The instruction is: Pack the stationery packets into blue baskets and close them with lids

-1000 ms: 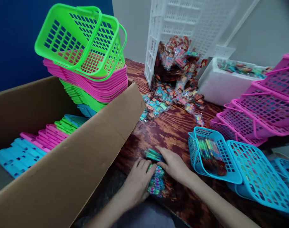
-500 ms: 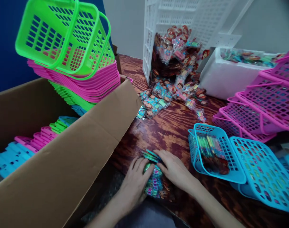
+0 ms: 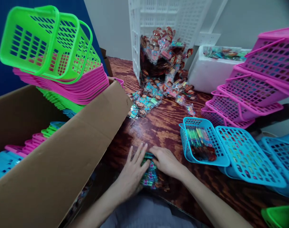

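Note:
A row of small shiny packets (image 3: 151, 178), with teal, pink and brown printing, stands packed together on the table near its front edge. Along the left side of this row lies my left hand (image 3: 132, 173), fingers stretched out and apart, its thumb against the packets. My right hand (image 3: 167, 161) is at the far right end, fingers curled round the end packets. Its fingertips and part of the row are hidden. To the right, a blue basket (image 3: 221, 160) holds a similar row of packets (image 3: 199, 139).
A cardboard box (image 3: 70, 148) with stacked baskets (image 3: 64, 85) stands at left. Loose packets (image 3: 146, 103) spill from a tipped white crate (image 3: 135, 47) at the back. A white foam box (image 3: 206, 74), filled pink baskets (image 3: 253, 91) and a lattice-topped blue basket (image 3: 251, 158) are at right.
The view has shifted, and a green object has come into sight at bottom right. My left fingers have straightened and spread; my right fingers have drawn in closer round the far end of the row.

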`<state>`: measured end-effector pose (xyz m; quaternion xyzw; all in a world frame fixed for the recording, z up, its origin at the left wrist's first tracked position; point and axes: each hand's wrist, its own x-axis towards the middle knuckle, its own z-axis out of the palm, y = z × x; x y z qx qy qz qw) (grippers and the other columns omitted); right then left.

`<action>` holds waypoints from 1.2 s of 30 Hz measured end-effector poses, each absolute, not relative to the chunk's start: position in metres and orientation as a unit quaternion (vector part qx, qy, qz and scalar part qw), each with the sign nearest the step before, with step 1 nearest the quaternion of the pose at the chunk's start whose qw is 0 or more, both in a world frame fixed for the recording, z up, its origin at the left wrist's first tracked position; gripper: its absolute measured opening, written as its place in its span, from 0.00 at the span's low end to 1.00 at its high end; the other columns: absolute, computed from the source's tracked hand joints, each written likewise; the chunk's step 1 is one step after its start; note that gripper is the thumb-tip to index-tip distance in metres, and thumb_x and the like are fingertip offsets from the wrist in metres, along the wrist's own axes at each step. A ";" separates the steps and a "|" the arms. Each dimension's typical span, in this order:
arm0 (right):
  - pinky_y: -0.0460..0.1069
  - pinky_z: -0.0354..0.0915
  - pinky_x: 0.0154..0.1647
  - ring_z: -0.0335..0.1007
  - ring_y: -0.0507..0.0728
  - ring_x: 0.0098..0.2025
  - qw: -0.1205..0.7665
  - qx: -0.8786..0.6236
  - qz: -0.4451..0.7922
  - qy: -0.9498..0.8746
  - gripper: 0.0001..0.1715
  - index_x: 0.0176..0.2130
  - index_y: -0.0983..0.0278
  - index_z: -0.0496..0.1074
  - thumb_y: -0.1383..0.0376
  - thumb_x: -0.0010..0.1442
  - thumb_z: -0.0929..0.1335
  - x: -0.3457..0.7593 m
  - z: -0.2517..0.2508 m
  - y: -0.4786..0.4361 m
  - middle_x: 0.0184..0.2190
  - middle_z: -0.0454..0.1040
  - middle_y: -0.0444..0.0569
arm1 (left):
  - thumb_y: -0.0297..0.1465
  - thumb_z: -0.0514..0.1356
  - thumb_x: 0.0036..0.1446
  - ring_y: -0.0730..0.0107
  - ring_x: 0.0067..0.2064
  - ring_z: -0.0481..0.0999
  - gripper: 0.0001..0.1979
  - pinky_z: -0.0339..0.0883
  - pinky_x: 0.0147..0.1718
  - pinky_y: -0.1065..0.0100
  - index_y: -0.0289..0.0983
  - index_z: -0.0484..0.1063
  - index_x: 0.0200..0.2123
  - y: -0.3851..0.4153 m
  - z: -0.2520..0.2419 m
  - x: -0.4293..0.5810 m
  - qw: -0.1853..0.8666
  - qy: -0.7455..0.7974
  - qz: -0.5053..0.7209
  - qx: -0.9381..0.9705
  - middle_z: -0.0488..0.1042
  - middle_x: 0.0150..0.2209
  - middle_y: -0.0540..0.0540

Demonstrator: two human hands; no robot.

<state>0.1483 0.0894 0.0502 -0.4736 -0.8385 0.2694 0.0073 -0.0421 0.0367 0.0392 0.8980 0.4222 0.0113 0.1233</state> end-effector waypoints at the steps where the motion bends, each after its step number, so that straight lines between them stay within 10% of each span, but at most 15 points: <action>1: 0.48 0.61 0.46 0.71 0.58 0.48 0.015 -0.481 0.264 -0.836 0.19 0.49 0.62 0.71 0.73 0.58 0.63 0.149 0.049 0.086 0.44 0.75 0.51 | 0.32 0.67 0.46 0.43 0.71 0.25 0.35 0.22 0.64 0.37 0.36 0.61 0.58 0.034 0.039 -0.042 0.122 0.427 0.014 0.896 0.24 0.72 0.33; 13: 0.50 0.62 0.47 0.71 0.58 0.46 0.009 -0.491 0.193 -0.850 0.16 0.45 0.63 0.72 0.73 0.63 0.60 0.159 0.050 0.069 0.43 0.75 0.53 | 0.31 0.66 0.48 0.43 0.71 0.26 0.34 0.23 0.64 0.37 0.37 0.61 0.58 0.029 0.039 -0.041 0.107 0.427 0.016 0.898 0.27 0.72 0.32; 21: 0.50 0.65 0.42 0.75 0.60 0.44 -0.003 -0.468 0.220 -0.856 0.15 0.45 0.64 0.75 0.71 0.60 0.64 0.156 0.060 0.086 0.41 0.79 0.54 | 0.30 0.64 0.44 0.42 0.66 0.55 0.37 0.39 0.66 0.42 0.32 0.60 0.59 0.046 0.011 -0.042 0.094 0.361 0.046 0.927 0.58 0.63 0.29; 30: 0.51 0.65 0.50 0.71 0.57 0.47 0.416 -0.586 0.199 -0.666 0.12 0.47 0.61 0.73 0.64 0.67 0.63 0.220 0.078 0.028 0.44 0.76 0.50 | 0.26 0.62 0.45 0.50 0.50 0.70 0.53 0.66 0.48 0.57 0.47 0.37 0.71 0.051 0.031 -0.016 0.113 0.435 0.002 0.893 0.64 0.52 0.38; 36: 0.59 0.59 0.54 0.67 0.64 0.51 0.330 -0.644 -0.013 -0.690 0.16 0.48 0.64 0.73 0.58 0.68 0.63 0.272 0.050 0.012 0.47 0.75 0.54 | 0.29 0.65 0.42 0.47 0.52 0.72 0.54 0.66 0.49 0.57 0.45 0.43 0.70 0.065 0.035 -0.013 0.180 0.525 0.064 0.830 0.68 0.54 0.38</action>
